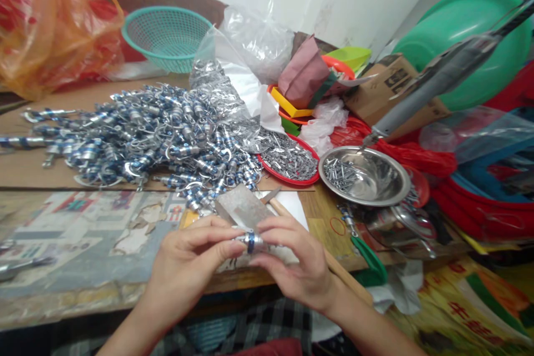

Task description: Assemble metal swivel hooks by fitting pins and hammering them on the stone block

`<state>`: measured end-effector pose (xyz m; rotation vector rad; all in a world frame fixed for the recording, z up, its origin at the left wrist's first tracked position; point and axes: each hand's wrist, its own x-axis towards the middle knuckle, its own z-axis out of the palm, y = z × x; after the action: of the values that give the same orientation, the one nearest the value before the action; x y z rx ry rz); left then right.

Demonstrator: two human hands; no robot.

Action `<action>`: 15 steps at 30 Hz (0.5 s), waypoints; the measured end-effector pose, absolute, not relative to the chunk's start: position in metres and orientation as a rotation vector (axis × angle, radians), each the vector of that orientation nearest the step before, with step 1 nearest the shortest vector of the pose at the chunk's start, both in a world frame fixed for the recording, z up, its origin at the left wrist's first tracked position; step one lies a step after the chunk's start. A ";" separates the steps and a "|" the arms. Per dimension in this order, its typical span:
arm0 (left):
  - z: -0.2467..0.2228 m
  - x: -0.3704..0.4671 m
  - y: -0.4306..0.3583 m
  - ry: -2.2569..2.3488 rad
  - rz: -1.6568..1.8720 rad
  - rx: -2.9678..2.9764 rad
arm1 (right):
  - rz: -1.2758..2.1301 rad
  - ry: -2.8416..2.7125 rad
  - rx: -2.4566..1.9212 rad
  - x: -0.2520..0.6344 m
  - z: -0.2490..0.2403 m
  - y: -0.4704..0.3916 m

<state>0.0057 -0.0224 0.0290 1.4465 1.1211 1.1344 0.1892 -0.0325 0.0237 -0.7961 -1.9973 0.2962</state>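
A small silver and blue metal piece is held between both hands near the table's front edge. My left hand pinches its left end between thumb and fingers. On the right end, the fingers and thumb of my right hand close around it. Just behind the hands lies a grey metal block, with a wooden handle beside it. A large heap of similar silver and blue pieces spreads over the cardboard behind and to the left.
A red plate of small metal parts and a steel bowl with metal pins stand right of the heap. A grey rod-shaped tool hangs above the bowl. A green basket is at the back left, green basins at the back right.
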 end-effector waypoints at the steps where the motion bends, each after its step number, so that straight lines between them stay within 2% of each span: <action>1: 0.030 0.006 -0.022 1.128 1.121 1.464 | 0.199 -2.072 -0.752 0.191 0.024 -0.032; 4: 0.032 0.006 -0.022 1.146 1.072 1.559 | 0.002 -2.224 -0.658 0.195 0.029 -0.033; 8: 0.034 0.005 -0.021 1.156 1.099 1.682 | -0.049 -2.303 -0.630 0.197 0.041 -0.033; 11: 0.036 0.003 -0.021 1.147 1.122 1.658 | 0.027 -2.241 -0.682 0.196 0.041 -0.033; 15: 0.033 0.004 -0.024 1.130 0.975 1.490 | 0.252 -2.075 -0.769 0.189 0.030 -0.034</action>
<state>0.0042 -0.0240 0.0325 1.4904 1.1299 0.9751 0.1892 -0.0338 0.0303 -0.7685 -2.0745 0.2517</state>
